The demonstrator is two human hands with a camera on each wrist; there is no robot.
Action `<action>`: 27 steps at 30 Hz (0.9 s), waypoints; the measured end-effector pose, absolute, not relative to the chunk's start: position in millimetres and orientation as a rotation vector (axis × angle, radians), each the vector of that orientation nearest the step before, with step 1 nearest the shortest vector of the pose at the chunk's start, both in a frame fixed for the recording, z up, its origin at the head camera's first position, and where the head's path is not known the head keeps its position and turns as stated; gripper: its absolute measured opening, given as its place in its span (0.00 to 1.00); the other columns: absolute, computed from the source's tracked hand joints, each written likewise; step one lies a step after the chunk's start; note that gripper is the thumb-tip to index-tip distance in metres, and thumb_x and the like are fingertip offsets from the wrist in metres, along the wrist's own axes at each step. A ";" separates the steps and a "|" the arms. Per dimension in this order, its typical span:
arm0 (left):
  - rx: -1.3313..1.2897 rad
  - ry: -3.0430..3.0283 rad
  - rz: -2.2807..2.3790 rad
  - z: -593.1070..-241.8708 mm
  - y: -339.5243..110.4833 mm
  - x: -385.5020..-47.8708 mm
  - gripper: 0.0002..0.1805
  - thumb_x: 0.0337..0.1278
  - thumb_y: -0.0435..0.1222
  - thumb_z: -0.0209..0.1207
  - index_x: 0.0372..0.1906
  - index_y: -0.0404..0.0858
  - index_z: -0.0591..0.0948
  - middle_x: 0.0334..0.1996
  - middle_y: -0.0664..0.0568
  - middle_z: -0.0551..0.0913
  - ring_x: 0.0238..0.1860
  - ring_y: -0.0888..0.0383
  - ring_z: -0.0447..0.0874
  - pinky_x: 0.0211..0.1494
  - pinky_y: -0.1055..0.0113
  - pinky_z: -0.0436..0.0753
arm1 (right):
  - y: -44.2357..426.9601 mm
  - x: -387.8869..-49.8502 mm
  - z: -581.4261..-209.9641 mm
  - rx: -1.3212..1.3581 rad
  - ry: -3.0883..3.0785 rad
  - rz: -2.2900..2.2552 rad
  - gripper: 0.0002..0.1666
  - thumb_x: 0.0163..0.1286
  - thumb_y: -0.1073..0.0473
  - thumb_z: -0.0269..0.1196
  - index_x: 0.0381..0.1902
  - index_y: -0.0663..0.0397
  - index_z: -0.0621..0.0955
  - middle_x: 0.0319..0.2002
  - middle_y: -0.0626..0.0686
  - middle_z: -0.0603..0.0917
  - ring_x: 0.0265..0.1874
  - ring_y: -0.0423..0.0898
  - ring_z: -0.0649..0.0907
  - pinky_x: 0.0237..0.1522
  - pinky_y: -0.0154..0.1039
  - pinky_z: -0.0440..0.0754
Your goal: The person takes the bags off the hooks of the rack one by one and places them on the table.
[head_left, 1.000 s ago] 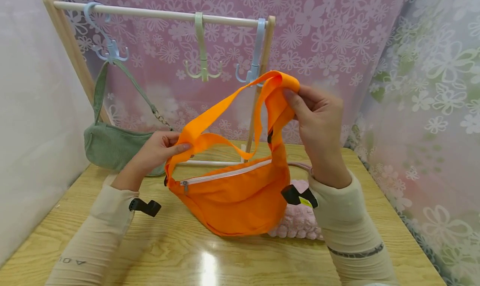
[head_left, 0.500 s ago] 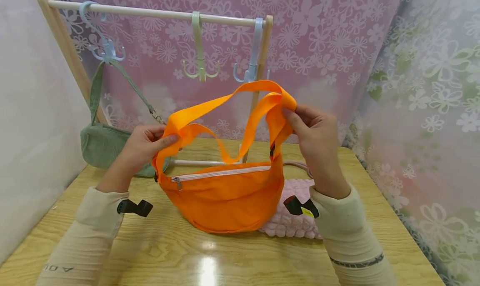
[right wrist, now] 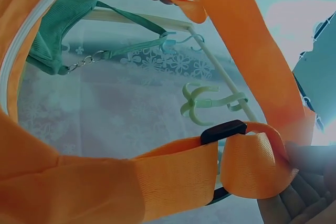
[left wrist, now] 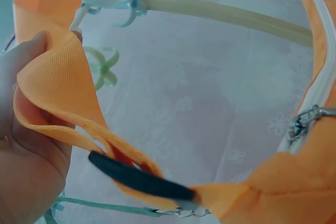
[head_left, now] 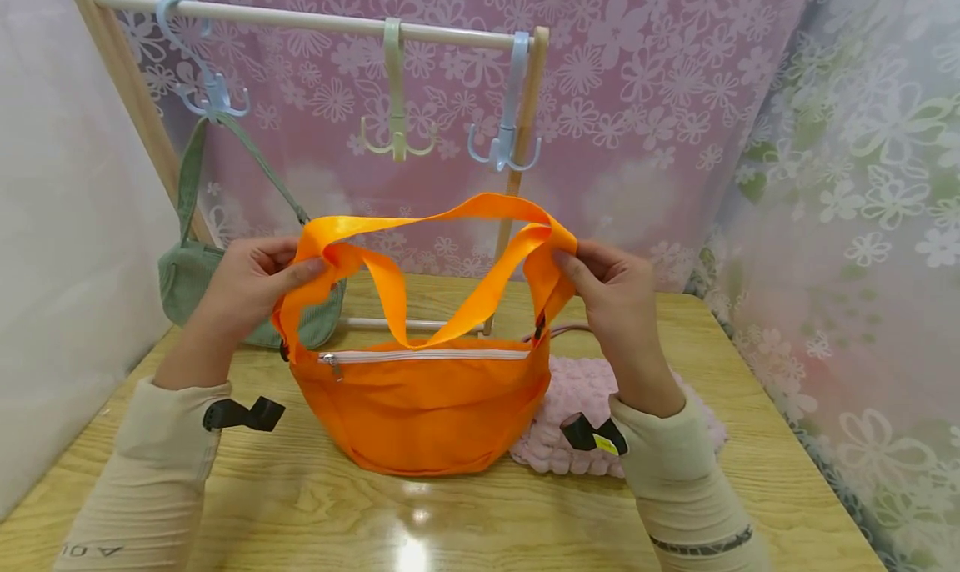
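An orange waist bag (head_left: 420,413) with a white zipper hangs upright between my two hands, its lower edge close to the table. My left hand (head_left: 251,293) pinches the orange strap (head_left: 390,226) near the bag's left end, thumb on top. On the other side my right hand (head_left: 618,305) pinches the strap's right part. The strap arches up between the hands, with one loop drooping toward the zipper. In the left wrist view a black buckle (left wrist: 139,179) sits below the left hand; the right wrist view shows another black buckle (right wrist: 223,131) beside the right hand's fingers.
A wooden rack with a white rail (head_left: 315,17) stands behind. A blue hook (head_left: 213,97) carries a green corduroy bag (head_left: 183,284). A green hook (head_left: 397,134) and another blue hook (head_left: 504,143) hang bare. A pink bubbly bag (head_left: 573,380) lies on the table (head_left: 480,522).
Both hands have moved left and the right hand has come down, bringing the orange bag left and more level. More of the pink bag shows. Both grips on the strap stay.
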State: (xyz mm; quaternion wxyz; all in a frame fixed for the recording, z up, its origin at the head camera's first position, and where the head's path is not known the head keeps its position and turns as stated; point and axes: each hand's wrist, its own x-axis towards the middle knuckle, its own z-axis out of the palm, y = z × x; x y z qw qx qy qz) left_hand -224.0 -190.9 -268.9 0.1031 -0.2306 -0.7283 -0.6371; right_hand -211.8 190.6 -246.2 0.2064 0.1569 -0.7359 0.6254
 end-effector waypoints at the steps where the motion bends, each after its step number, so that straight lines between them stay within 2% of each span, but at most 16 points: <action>1: -0.674 -2.126 -1.909 -268.8 -192.4 -223.5 0.09 0.63 0.29 0.60 0.43 0.42 0.88 0.29 0.53 0.87 0.27 0.59 0.85 0.30 0.70 0.84 | 190.9 -212.1 -247.3 0.439 -2.051 1.741 0.19 0.66 0.58 0.66 0.49 0.67 0.84 0.34 0.45 0.87 0.35 0.43 0.86 0.40 0.32 0.84; 7: -0.671 -2.011 -2.020 -268.7 -199.8 -222.3 0.09 0.62 0.26 0.59 0.39 0.39 0.87 0.29 0.52 0.87 0.25 0.60 0.85 0.29 0.70 0.84 | 193.4 -213.5 -252.9 0.433 -2.068 1.744 0.19 0.66 0.60 0.66 0.51 0.69 0.82 0.35 0.43 0.87 0.36 0.41 0.86 0.40 0.32 0.84; 16: -0.670 -2.025 -2.017 -273.3 -200.9 -224.6 0.08 0.63 0.27 0.59 0.39 0.40 0.87 0.30 0.54 0.87 0.26 0.61 0.85 0.29 0.70 0.84 | 192.3 -216.9 -261.6 0.383 -2.126 1.728 0.20 0.67 0.58 0.65 0.52 0.66 0.83 0.36 0.45 0.87 0.37 0.41 0.86 0.41 0.31 0.83; 27: -0.582 -2.196 -1.945 -292.7 -199.7 -234.7 0.07 0.65 0.33 0.59 0.41 0.46 0.85 0.33 0.58 0.86 0.30 0.62 0.84 0.33 0.72 0.84 | 191.3 -227.1 -275.2 0.357 -2.161 1.779 0.20 0.66 0.58 0.65 0.52 0.66 0.83 0.38 0.47 0.87 0.37 0.41 0.86 0.41 0.32 0.84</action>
